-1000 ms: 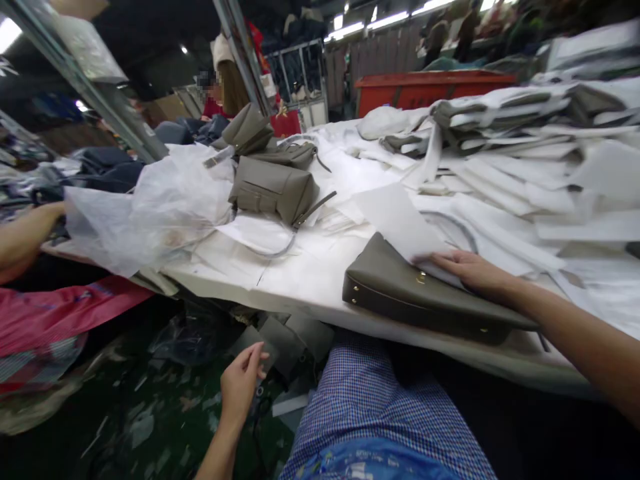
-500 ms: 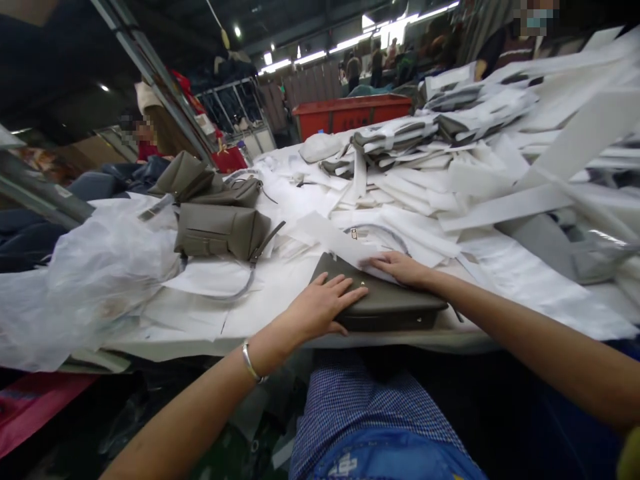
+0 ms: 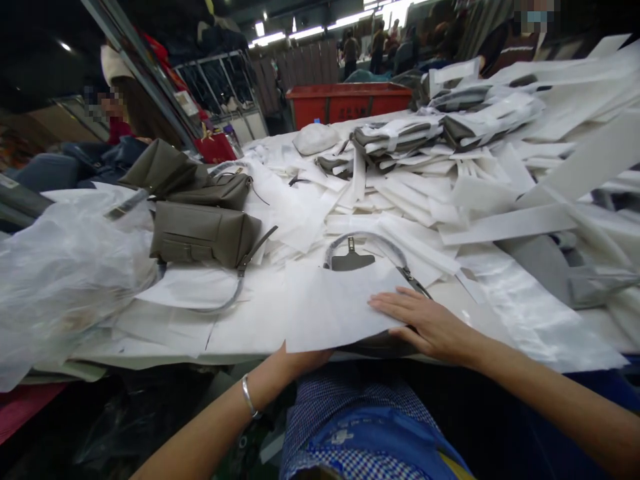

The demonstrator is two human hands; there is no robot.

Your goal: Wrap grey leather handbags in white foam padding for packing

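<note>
A white paper sheet (image 3: 325,307) lies over a dark olive handbag at the table's front edge, covering most of it. Behind the sheet show the bag's flap tab (image 3: 353,261) and its plastic-wrapped handle (image 3: 387,241). My right hand (image 3: 425,323) rests flat on the sheet's right part, fingers stretched out. Only the back of my left hand (image 3: 303,362) shows, below the sheet's front edge; its fingers are hidden under the paper. Left of the sheet, another olive handbag (image 3: 200,233) lies on its side with its handle toward me.
Crumpled clear plastic (image 3: 75,267) covers the table's left end. Loose white sheets (image 3: 400,193) and wrapped bags (image 3: 395,137) pile up behind and to the right. A red bin (image 3: 350,103) stands beyond the table. Other people (image 3: 505,57) are in the background.
The white sheet has come down over the handbag, which lay bare in front before. My left hand has gone from the bag's top to under the sheet; my right hand has shifted nearer me.
</note>
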